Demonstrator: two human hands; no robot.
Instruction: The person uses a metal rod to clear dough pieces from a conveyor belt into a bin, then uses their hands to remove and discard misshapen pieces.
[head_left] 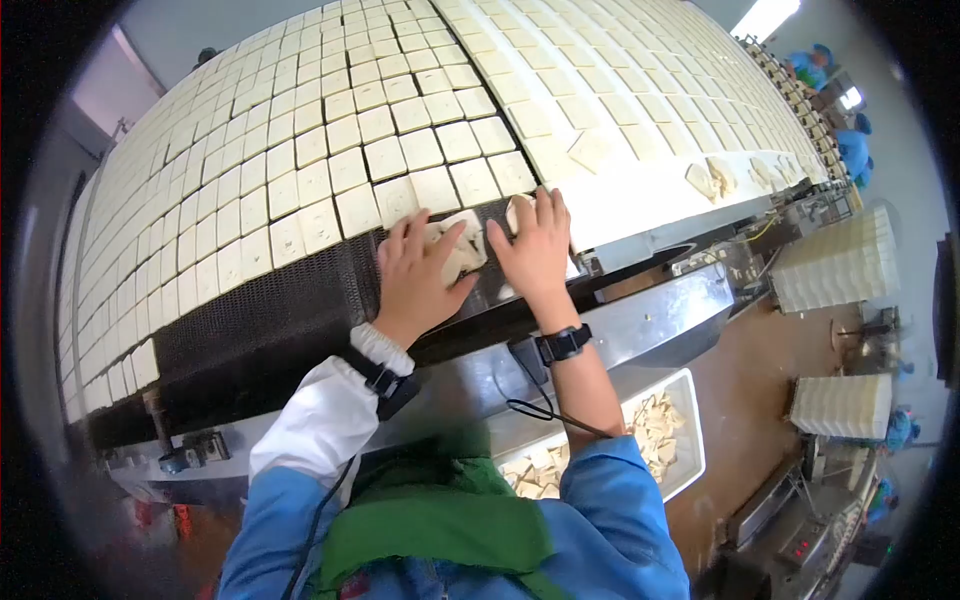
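Observation:
My left hand [420, 275] lies palm down with its fingers spread over several broken pale pieces [467, 243] that look like tofu, at the edge of the dark mesh belt [270, 315]. Beside it, my right hand [535, 245] stretches its fingers forward and touches a small pale piece [515, 212], partly hidden under them. Rows of square tofu-like pieces [305, 180] cover the mesh belt just beyond my hands. How firmly either hand presses on the pieces cannot be made out.
To the right, a white belt [640, 185] carries thinner squares and a few crumpled ones [710, 178]. A white bin [690, 430] of broken pieces stands below my right arm. Stacked white trays [835, 262] and several people in blue [853, 150] are at the right.

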